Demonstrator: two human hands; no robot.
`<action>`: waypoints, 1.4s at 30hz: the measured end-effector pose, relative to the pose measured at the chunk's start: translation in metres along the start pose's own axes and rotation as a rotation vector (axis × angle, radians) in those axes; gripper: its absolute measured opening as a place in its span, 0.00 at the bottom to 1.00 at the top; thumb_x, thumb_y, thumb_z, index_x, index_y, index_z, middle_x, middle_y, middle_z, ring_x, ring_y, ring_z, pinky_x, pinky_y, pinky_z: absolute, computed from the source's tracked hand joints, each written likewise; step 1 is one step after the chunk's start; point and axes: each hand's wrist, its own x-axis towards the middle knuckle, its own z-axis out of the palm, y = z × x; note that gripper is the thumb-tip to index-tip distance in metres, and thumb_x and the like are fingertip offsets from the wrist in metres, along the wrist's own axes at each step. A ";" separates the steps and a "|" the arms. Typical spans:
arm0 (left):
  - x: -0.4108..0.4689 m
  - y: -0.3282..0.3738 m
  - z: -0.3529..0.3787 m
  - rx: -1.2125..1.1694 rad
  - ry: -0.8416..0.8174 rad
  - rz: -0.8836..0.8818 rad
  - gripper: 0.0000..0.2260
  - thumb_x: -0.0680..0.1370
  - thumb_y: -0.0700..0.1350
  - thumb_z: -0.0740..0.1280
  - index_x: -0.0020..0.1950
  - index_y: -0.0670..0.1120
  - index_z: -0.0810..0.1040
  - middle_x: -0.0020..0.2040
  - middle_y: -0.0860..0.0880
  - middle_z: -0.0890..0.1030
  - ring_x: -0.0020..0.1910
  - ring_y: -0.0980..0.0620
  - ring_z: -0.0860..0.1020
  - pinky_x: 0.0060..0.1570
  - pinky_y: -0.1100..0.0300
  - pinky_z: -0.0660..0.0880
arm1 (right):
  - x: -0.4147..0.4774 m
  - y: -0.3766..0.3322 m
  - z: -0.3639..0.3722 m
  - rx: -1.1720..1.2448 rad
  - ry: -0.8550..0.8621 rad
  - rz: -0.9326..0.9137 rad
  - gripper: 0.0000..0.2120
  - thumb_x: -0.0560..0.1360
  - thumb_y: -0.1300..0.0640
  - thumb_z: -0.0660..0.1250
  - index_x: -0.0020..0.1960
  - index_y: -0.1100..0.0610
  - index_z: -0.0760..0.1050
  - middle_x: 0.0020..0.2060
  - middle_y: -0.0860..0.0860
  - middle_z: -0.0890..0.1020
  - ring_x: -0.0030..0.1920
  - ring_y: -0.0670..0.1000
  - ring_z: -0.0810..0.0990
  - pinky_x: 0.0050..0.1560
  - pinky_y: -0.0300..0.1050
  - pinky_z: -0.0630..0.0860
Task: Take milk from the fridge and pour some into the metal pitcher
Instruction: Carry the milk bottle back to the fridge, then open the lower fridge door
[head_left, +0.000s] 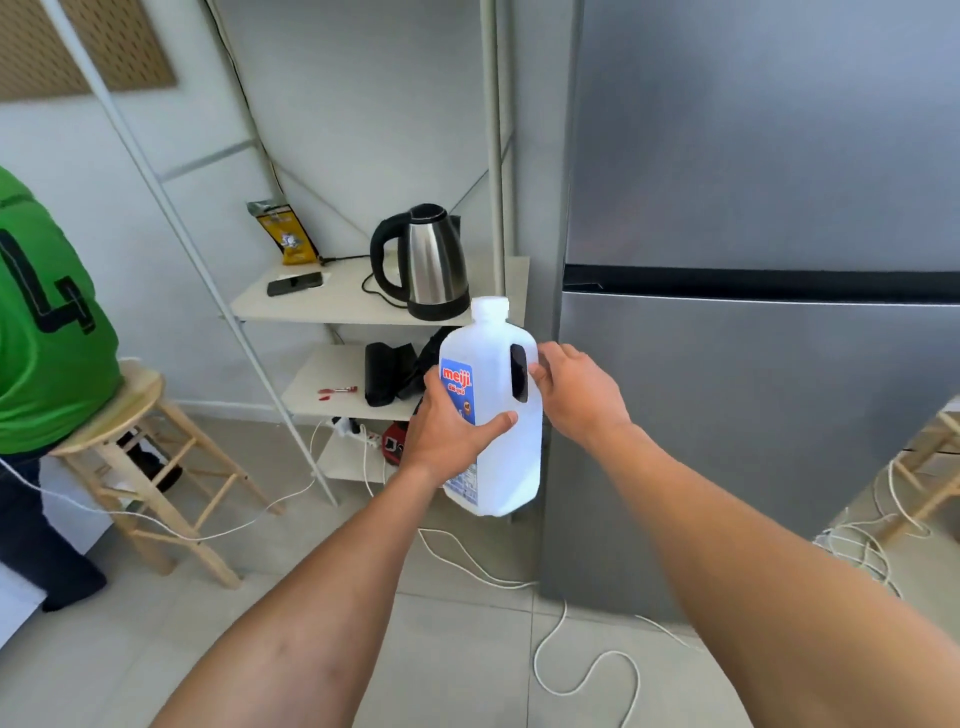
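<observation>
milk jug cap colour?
White, matching the milk jug body; cap clearest in the head view.

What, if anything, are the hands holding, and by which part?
The milk jug: the left hand wraps its lower body over the label, and the right hand is at the handle side, fingers by the handle opening.

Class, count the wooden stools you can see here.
2: one stool at left with a person seated on it, another partly cut off at the right edge. More may be out of view.
</observation>
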 end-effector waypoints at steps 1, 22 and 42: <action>0.007 0.007 0.001 0.001 0.022 0.008 0.39 0.66 0.63 0.77 0.68 0.53 0.59 0.58 0.55 0.76 0.53 0.52 0.77 0.46 0.57 0.75 | 0.007 0.002 -0.004 0.006 0.015 -0.006 0.16 0.84 0.49 0.52 0.68 0.54 0.67 0.60 0.51 0.75 0.60 0.54 0.74 0.50 0.47 0.73; 0.077 0.056 0.047 0.202 0.213 0.020 0.45 0.64 0.69 0.74 0.71 0.48 0.58 0.59 0.51 0.75 0.49 0.50 0.78 0.44 0.55 0.76 | 0.084 0.061 -0.017 -0.359 0.137 0.150 0.25 0.76 0.60 0.64 0.71 0.59 0.62 0.66 0.56 0.69 0.67 0.57 0.66 0.69 0.48 0.64; 0.074 0.051 0.030 0.213 0.236 0.011 0.43 0.65 0.67 0.75 0.69 0.48 0.59 0.59 0.51 0.74 0.48 0.51 0.74 0.44 0.55 0.74 | 0.093 0.059 -0.026 -0.450 0.096 0.211 0.26 0.69 0.65 0.71 0.64 0.60 0.65 0.59 0.54 0.71 0.60 0.54 0.69 0.56 0.43 0.70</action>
